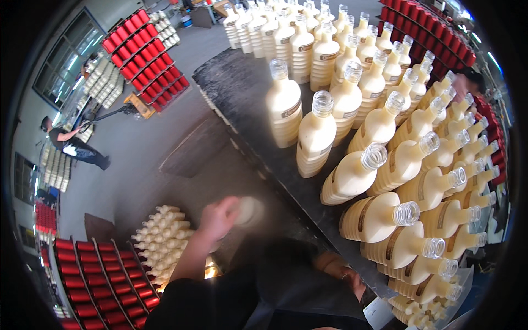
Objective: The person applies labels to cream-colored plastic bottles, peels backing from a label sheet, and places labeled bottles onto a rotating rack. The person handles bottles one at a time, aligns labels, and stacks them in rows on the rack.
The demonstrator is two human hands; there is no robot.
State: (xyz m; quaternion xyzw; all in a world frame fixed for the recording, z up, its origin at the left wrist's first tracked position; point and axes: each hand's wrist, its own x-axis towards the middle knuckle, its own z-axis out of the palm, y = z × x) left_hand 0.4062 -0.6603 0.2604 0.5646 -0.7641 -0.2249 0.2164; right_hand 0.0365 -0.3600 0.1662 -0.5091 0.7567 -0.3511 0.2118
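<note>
My left hand [220,215] is raised over the floor at the left of the dark table [258,126]. It is closed around a cream bottle [250,212], smeared by motion, with its neck hidden. My right hand [353,281] is low by the table's near edge, partly behind my dark clothing; its finger position is unclear. Many cream glass bottles [316,135] with clear threaded necks and brown labels stand in rows on the table. The nearest one [379,217] is right of my right hand and apart from it.
A stack of cream bottles [165,242] stands below my left arm, beside a rack of red cylinders [99,275]. Farther off, a person [69,140] pulls a pallet jack [129,107] near another red rack [146,58]. More red stacks [429,30] stand behind the table.
</note>
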